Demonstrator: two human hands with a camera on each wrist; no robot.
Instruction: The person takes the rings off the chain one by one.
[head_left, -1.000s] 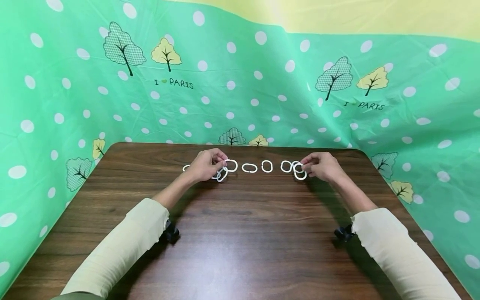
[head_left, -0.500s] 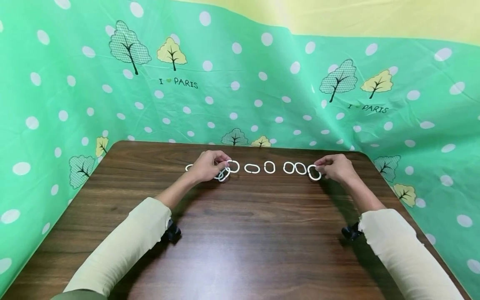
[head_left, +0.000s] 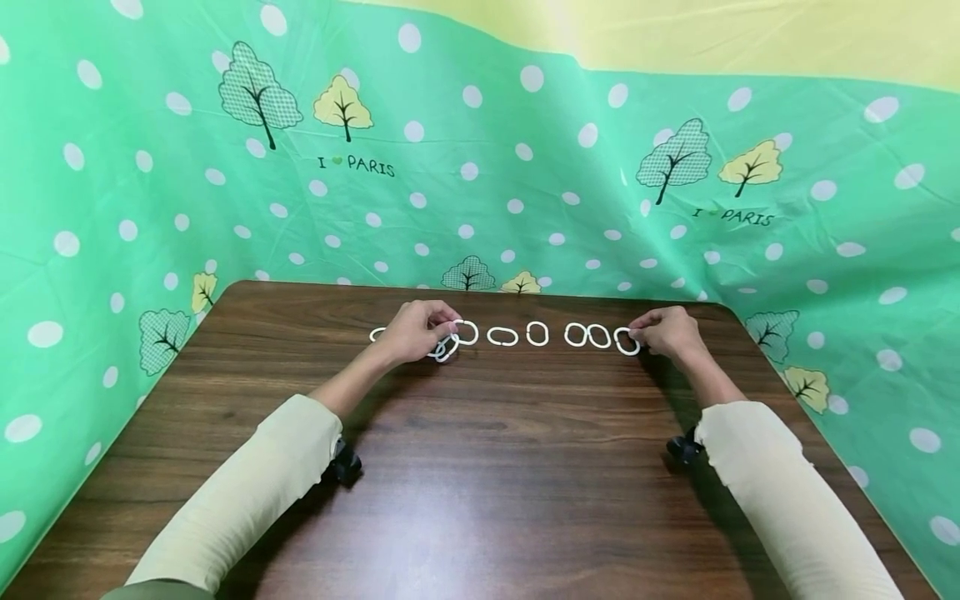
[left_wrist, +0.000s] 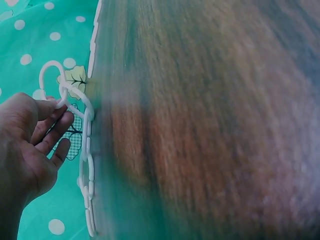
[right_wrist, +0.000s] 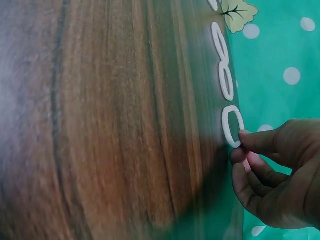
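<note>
My left hand (head_left: 414,333) pinches a white oval chain link (left_wrist: 52,63) between thumb and fingers, raised off the table. Hooked to it is a chain (left_wrist: 91,172) of similar links, lying on the wood under and behind the hand; part of it is hidden in the head view. With thumb and fingertips, my right hand (head_left: 670,335) pinches a single loose link (right_wrist: 226,131) at its outer edge. Between the hands lie loose links: a sideways one (head_left: 501,344), an upright one (head_left: 528,333), and a side-by-side pair (right_wrist: 220,42).
The dark wooden table (head_left: 480,467) ends just beyond the row of links. Behind it hangs a green dotted cloth (head_left: 495,158) printed with trees. A black wrist device (head_left: 345,463) sits under the left sleeve, another black device (head_left: 684,448) under the right.
The right hand has moved rightward with its link, away from the side-by-side pair, and now stays nearly still. The left hand keeps its grip on the chain's end link.
</note>
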